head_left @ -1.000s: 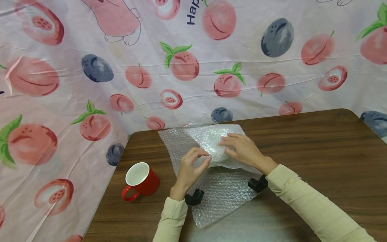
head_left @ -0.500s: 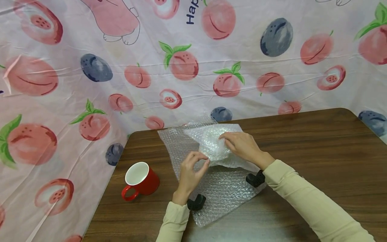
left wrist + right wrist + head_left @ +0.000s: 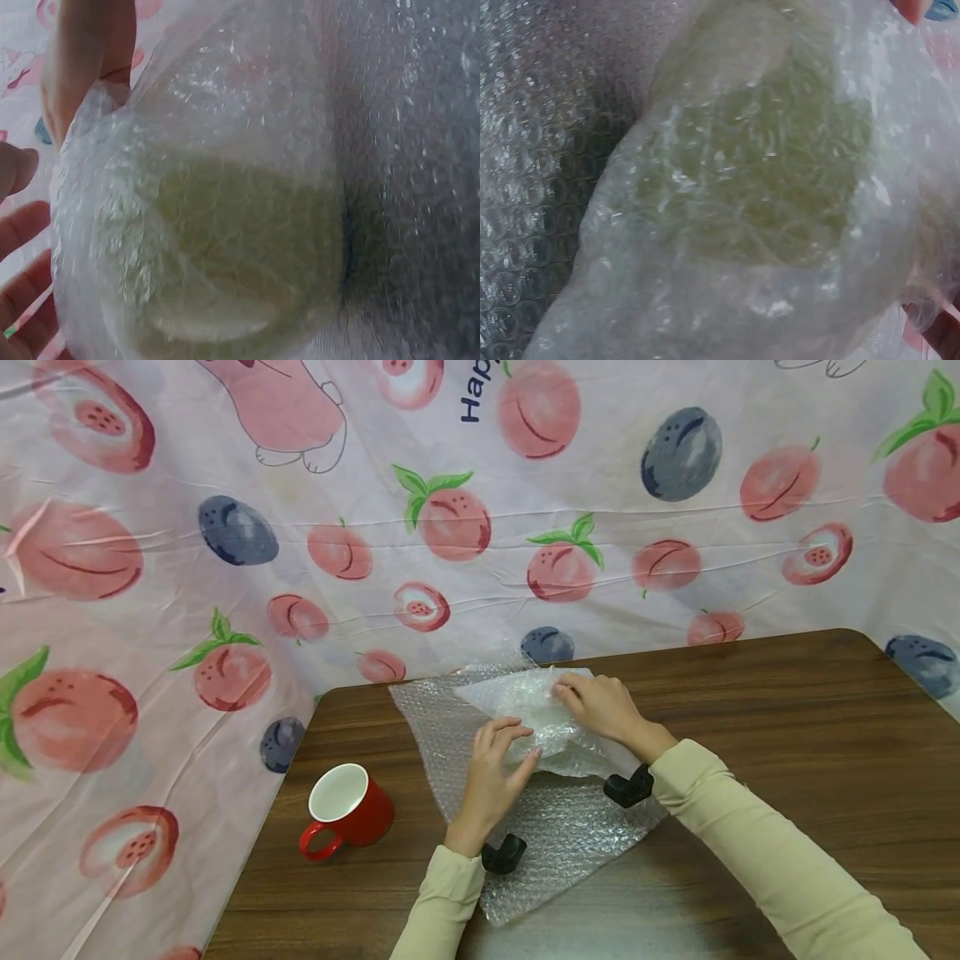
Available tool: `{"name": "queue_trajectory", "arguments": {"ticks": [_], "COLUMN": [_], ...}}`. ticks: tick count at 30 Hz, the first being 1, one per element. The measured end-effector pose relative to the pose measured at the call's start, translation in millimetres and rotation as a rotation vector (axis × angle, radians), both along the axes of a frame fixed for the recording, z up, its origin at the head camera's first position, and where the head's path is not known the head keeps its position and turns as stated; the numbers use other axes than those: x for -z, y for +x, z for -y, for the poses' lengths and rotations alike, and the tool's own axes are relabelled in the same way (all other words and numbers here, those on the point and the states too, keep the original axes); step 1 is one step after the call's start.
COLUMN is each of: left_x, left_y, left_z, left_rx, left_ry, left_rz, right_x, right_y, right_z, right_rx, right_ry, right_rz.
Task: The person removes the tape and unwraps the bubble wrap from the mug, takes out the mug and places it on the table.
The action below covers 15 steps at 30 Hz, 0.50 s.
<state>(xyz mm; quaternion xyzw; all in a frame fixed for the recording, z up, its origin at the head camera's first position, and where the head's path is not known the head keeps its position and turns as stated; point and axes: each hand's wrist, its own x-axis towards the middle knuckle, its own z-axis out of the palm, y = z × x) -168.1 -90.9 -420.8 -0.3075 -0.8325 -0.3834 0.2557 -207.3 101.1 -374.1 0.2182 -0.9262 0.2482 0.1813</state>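
We see the right hand (image 3: 603,706) with its grip pinching the bubble wrap (image 3: 542,727), the left hand (image 3: 491,772) loosely spread beside it. Crumpled on the counter (image 3: 757,727), it shows a yellowish-green patch (image 3: 765,172) through.

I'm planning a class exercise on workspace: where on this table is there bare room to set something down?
The widest bare patch lies between the right sleeve and the far edge of the table. A smaller one separates the red mug from the left sleeve. Crowded: the bubble wrap, with the left hand and right hand at it.
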Motion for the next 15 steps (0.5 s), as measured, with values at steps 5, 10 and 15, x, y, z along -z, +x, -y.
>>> {"name": "queue_trajectory", "arguments": {"ticks": [5,10,15], "left_x": [-0.4,1.8,5.9], "left_y": [-3.8,-4.3,-6.5], "left_z": [-9.9,-19.7,-26.1], "left_rx": [-0.033,-0.102,-0.171], "left_ry": [-0.001,-0.021,-0.086], "left_rz": [-0.014,-0.052,-0.089], "right_x": [-1.6,-2.8,-4.9], "right_y": [-5.7,-9.7,-14.0], "right_z": [0,-1,-5], "right_rx": [0.014,-0.003,0.016], "right_ry": [-0.032,-0.063,-0.091], "right_rz": [0.060,0.124,0.170]}}
